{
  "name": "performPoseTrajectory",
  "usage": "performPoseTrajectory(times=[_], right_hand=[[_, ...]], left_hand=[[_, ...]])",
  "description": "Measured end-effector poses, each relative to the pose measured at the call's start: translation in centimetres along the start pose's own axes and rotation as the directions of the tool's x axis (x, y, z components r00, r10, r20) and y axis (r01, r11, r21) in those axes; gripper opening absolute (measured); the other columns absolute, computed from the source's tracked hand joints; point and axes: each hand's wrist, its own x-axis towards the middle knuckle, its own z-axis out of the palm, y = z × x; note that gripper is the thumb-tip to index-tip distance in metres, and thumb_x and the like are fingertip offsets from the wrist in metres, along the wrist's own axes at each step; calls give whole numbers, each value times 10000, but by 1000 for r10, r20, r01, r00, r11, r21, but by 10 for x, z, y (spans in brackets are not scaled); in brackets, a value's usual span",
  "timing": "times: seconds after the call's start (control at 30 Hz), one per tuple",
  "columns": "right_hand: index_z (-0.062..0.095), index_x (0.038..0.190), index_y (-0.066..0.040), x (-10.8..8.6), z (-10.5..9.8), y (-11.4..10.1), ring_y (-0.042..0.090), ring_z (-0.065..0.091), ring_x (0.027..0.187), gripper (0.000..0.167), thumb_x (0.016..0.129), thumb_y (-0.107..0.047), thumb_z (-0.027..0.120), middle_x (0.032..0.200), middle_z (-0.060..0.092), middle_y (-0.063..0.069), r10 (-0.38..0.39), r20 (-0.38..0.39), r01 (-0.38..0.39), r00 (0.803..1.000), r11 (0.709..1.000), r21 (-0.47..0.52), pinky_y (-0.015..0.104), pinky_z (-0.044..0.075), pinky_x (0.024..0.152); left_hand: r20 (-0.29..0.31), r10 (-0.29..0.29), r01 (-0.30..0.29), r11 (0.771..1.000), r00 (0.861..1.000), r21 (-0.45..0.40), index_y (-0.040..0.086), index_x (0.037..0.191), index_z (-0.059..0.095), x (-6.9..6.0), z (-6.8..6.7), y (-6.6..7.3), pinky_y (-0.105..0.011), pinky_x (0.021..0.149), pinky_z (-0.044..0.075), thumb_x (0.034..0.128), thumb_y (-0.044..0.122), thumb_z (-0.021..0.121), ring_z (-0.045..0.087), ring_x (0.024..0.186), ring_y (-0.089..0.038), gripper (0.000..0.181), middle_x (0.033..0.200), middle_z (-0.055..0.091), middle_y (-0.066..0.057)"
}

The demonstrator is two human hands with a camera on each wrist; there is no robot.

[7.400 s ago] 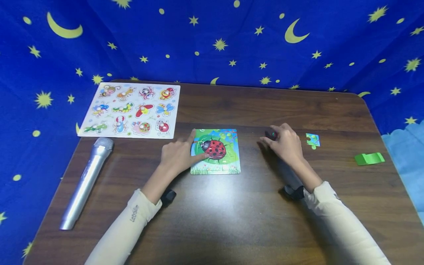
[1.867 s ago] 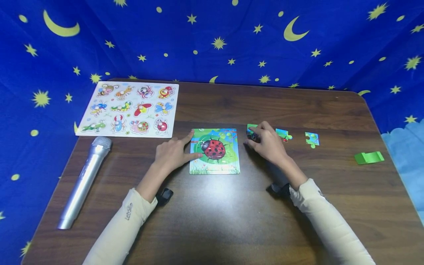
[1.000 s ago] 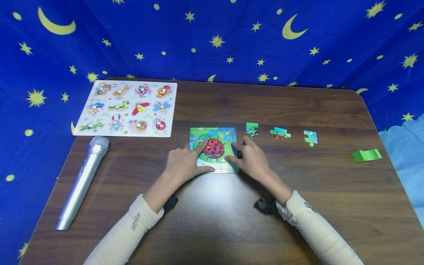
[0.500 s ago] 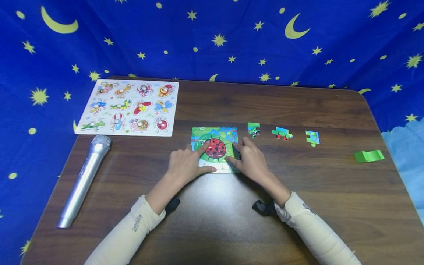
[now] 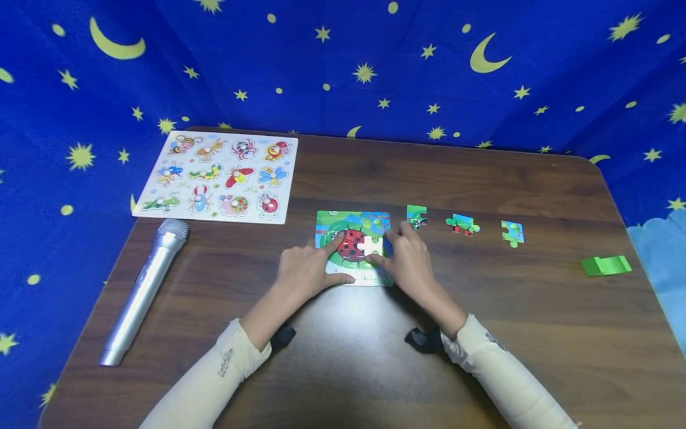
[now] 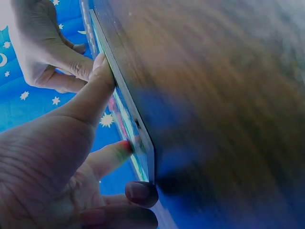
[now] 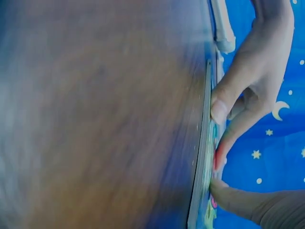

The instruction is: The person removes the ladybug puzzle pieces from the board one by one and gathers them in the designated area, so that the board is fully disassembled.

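A square ladybug picture puzzle (image 5: 351, 244) lies flat on the table. My left hand (image 5: 305, 271) rests on its left part, index finger on the ladybug and thumb at the near edge; the left wrist view shows other fingertips at the board's edge. My right hand (image 5: 411, 259) touches the right part with thumb and index finger apart. Between them shows a white jigsaw-shaped patch (image 5: 368, 245); whether it is a gap or a shiny piece I cannot tell. Loose pieces lie beyond the right hand: a green one (image 5: 416, 214), a red-and-blue one (image 5: 463, 224) and a blue-green one (image 5: 513, 232).
At the back left lies a white insect peg board (image 5: 214, 177), with a silver microphone (image 5: 145, 292) in front of it. A bright green bent object (image 5: 606, 266) sits near the table's right edge. A blue curtain with moons and stars (image 5: 321, 71) hangs behind the table.
Since the earliest frame, the right hand has set down two loose pieces and moved left onto the puzzle. The left hand has shifted farther onto it. The white patch has newly appeared.
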Motion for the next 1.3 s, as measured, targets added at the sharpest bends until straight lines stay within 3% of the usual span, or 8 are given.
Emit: performPoseTrajectory(times=[0.17, 0.67, 0.87, 1.2, 1.3], right_hand=[[706, 1085, 91, -2, 2, -1, 258, 508, 812, 589, 707, -314, 906, 935, 531, 130, 0, -43, -1, 999, 1000, -11, 466, 508, 742], [707, 1047, 106, -2, 11, -5, 325, 585, 731, 557, 747, -336, 867, 946, 556, 200, 54, -72, -54, 996, 999, 1, 499, 545, 715], [705, 1073, 103, 0, 8, -5, 385, 633, 759, 565, 751, -337, 853, 981, 580, 228, 87, -40, -87, 995, 996, 5, 517, 557, 723], [706, 1091, 99, 4, 3, -3, 368, 650, 757, 581, 752, -348, 855, 1025, 627, 253, 108, 21, -109, 994, 993, 41, 494, 565, 717], [711, 1072, 103, 4, 2, -3, 343, 640, 760, 568, 751, -343, 857, 1014, 638, 250, 106, 26, -107, 994, 993, 54, 486, 560, 719]], left_hand=[[-9, 6, -6, 1000, 1000, 4, 356, 1527, 368, 1, 1, 1, -298, 474, 311, 732, 842, 578, 388, 501, -154, 955, 794, 628, -125], [-23, 10, -10, 1000, 1000, -17, 350, 1527, 365, -1, 2, -2, -280, 463, 292, 731, 835, 585, 322, 481, -125, 958, 876, 676, -167], [-19, 13, -13, 1000, 1000, -24, 354, 1527, 363, 0, 3, -1, -287, 465, 310, 727, 834, 591, 352, 489, -138, 960, 791, 627, -130], [-34, 18, -19, 999, 999, -35, 348, 1523, 374, 0, 4, -2, -277, 455, 298, 730, 830, 594, 336, 482, -129, 955, 1047, 695, -222], [-37, 20, -22, 999, 999, -40, 345, 1522, 380, 0, 4, -2, -284, 455, 303, 729, 830, 594, 349, 482, -135, 954, 1053, 695, -231]])
